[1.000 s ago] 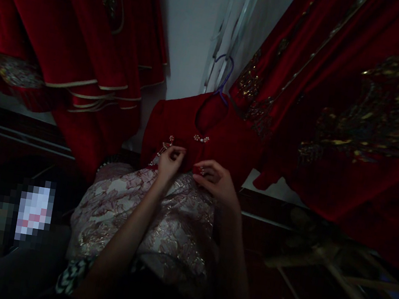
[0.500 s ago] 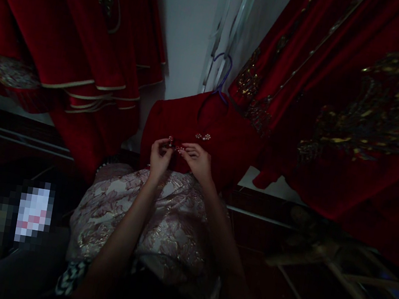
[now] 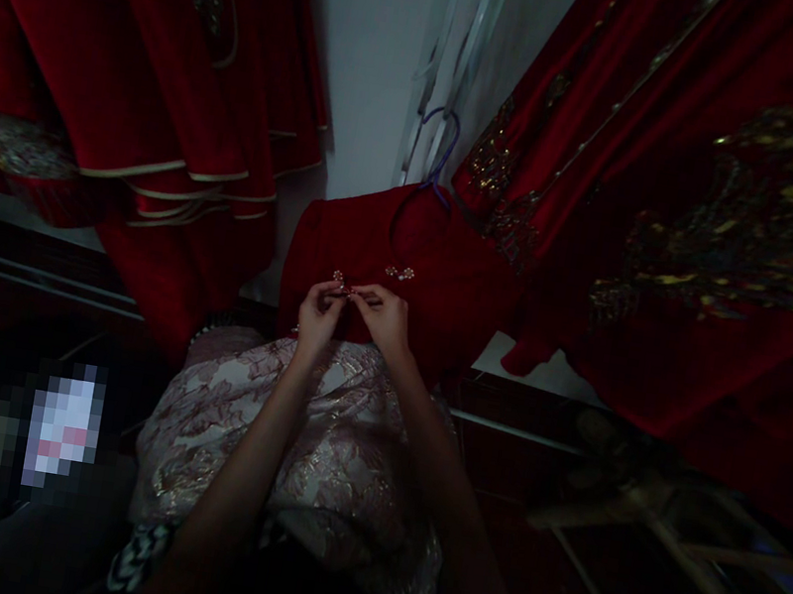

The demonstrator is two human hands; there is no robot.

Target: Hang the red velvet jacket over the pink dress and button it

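Big embroidered red robes (image 3: 681,212) hang either side of the small red jacket (image 3: 444,284), crowding it in the dim light. The jacket is on a purple hanger (image 3: 441,149), over a floral brocade skirt (image 3: 313,444). Left hand (image 3: 318,317) and right hand (image 3: 384,317) meet just below its collar, pinching a beaded clasp (image 3: 340,281). Tugging too hard could probably snap beads off.

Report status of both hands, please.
Left hand and right hand pinch beaded clasp on red garment. Nothing in the way.
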